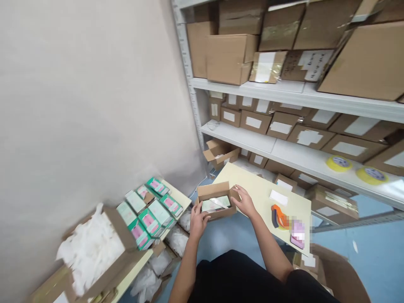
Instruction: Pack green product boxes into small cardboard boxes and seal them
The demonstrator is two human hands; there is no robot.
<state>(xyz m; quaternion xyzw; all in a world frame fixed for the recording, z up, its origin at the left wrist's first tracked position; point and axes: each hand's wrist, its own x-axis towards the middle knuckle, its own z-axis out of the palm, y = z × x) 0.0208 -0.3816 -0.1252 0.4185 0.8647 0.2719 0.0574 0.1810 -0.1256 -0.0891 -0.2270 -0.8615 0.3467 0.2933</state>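
Note:
A small open cardboard box (217, 189) is between my two hands at the near left edge of the pale yellow table (257, 181). Inside it lies a light green packet (216, 203) with a clear or whitish strip across its top. My left hand (198, 221) grips the box's left side, thumb at the near wall. At the right end, my right hand (244, 203) has its fingers bent around the raised flap and side. The underside of the box is hidden.
An orange tape dispenser (279, 216), a pink phone-like item (297, 233) and a white slip (278, 197) lie on the table. Green-and-pink boxes (150, 221) cover a left table beside a carton of white filling (91, 248). Shelves (284, 94) with cartons stand ahead.

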